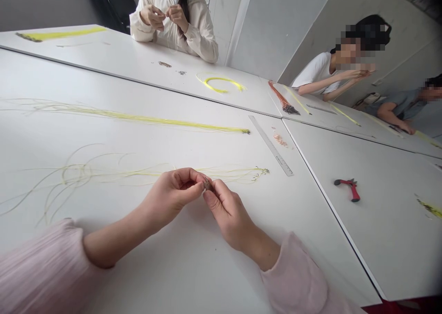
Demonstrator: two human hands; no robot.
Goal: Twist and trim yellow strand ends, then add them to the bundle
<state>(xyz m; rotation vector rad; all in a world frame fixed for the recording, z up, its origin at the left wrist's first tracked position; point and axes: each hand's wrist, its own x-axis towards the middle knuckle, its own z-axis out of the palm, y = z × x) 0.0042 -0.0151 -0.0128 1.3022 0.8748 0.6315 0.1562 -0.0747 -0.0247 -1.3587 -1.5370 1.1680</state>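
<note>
My left hand (174, 192) and my right hand (235, 215) meet over the white table, fingertips pinched together. Between them sits a small brownish-grey piece (207, 184), mostly covered by the fingers, so its kind is unclear. Just behind the hands lies a loose group of yellow lines (138, 172), with small metal hooks (257, 172) at its right end. Farther back, a fuller bundle of yellow line (165, 120) stretches across the table, its dark tips (246, 131) pointing right.
A clear ruler (271, 146) lies beside a small pink pile (280, 140). Red-handled pliers (350, 187) rest on the adjoining table at right. Across the seam, a person in a white jacket (176, 24) works near a yellow coil (221, 80) and an orange bundle (281, 97).
</note>
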